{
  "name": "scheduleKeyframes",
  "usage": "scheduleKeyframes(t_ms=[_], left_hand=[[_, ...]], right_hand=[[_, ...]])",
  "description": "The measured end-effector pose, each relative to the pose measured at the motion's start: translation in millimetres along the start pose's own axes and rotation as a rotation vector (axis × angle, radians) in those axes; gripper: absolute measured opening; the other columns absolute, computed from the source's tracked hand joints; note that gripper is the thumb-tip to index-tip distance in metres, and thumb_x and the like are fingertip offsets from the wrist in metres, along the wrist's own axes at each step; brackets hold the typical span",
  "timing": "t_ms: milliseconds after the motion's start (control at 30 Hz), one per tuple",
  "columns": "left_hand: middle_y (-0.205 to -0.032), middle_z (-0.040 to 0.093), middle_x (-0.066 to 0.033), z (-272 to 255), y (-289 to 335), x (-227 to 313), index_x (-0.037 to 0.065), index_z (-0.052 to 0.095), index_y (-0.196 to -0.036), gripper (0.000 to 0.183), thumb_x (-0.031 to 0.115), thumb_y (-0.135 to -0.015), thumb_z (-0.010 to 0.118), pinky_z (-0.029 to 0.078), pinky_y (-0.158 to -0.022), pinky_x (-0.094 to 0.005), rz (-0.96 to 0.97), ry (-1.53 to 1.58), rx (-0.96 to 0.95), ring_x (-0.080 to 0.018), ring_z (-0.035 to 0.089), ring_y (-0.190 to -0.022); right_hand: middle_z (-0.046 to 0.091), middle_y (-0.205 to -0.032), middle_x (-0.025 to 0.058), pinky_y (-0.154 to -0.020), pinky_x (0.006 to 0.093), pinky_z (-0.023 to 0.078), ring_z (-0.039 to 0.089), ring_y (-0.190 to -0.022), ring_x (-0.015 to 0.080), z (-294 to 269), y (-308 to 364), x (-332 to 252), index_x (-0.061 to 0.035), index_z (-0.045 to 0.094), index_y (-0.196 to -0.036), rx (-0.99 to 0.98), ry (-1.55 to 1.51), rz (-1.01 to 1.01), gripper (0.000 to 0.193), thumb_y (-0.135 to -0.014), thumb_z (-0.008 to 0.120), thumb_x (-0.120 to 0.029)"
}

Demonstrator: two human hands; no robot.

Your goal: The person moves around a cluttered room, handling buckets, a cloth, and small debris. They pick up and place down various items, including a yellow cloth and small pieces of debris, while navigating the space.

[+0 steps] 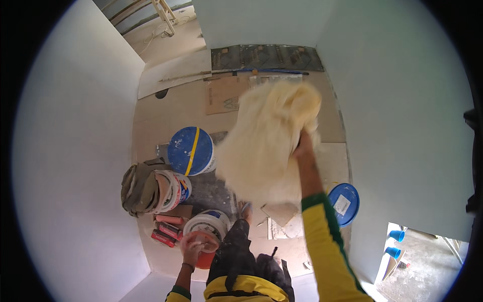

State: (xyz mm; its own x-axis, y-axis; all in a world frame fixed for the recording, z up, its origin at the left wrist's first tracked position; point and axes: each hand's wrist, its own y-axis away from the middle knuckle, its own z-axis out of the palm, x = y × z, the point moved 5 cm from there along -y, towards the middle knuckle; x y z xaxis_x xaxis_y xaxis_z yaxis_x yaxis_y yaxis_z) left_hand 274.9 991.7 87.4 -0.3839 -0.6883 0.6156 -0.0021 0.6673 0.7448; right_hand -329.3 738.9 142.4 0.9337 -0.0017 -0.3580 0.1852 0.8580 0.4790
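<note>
- Head view: the right hand (303,147) is up at about 1 o'clock from the middle. It is closed tight around a big fluffy cream cloth (269,143). The cloth is in the air and looks blurry, so it seems to be shaking.
- The left hand (193,250) is low, at about 7 o'clock. It rests on top of a small orange cup (205,257), with the fingers bent over the rim. I judge it is gripping the cup, but the hold is hard to see.
- How far along: the walls all around look smooth and white. The floor (166,118) is dusty, with scraps on it. So the wall work looks mostly done, and the mess on the floor is left. That is my guess from the picture.
- Packages: a round bucket with a blue lid and a yellow stripe (191,150) stands at about 9 o'clock from the cloth.
- A white bucket with a coloured label (172,190) lies on its side at 8 o'clock, with a brown rag (138,187) on it.
- A white open bucket (207,224) sits just beside the left hand.
- Small red packs (167,232) lie at 9 o'clock from that bucket.
- A loose blue lid with a white sticker (344,204) lies at 4 o'clock, by the wall.
- A flat piece of brown cardboard (221,95) lies at 11 o'clock.
</note>
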Motion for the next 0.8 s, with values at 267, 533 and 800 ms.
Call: scheduleKeyframes(t_ms=[267,533,800], left_hand=[[-0.095,0.065,-0.0009,-1,-22,42,0.006,0.062,-0.111,0.025,0.013,-0.088,0.059,0.048,-0.073,-0.0218,-0.105,0.240,0.013,-0.0097,0.063,-0.087],[-0.110,0.064,-0.0087,74,12,-52,0.004,0.062,-0.117,0.034,0.022,-0.091,0.052,0.049,-0.080,-0.0286,-0.315,-0.003,-0.313,-0.0150,0.060,-0.098],[-0.095,0.065,-0.0074,131,-3,-37,0.004,0.061,-0.109,0.024,0.017,-0.090,0.053,0.048,-0.081,-0.0302,-0.184,0.183,-0.156,-0.0191,0.063,-0.091]], right_hand=[[0.065,-0.097,0.0044,-0.075,0.0449,0.047,0.061,-0.090,0.0260,113,-138,-143,-0.0145,0.062,-0.107,0.461,1.259,-0.541,0.035,-0.082,0.069,-0.039],[0.065,-0.095,0.0154,-0.080,0.0468,0.048,0.060,-0.093,0.0351,-180,41,9,-0.0090,0.063,-0.103,-0.092,2.290,-0.502,0.031,-0.092,0.055,-0.037],[0.066,-0.073,0.0088,-0.058,0.0346,0.051,0.064,-0.063,0.0233,-479,534,165,-0.0058,0.067,-0.081,0.419,1.525,0.891,0.024,-0.083,0.064,-0.029]])
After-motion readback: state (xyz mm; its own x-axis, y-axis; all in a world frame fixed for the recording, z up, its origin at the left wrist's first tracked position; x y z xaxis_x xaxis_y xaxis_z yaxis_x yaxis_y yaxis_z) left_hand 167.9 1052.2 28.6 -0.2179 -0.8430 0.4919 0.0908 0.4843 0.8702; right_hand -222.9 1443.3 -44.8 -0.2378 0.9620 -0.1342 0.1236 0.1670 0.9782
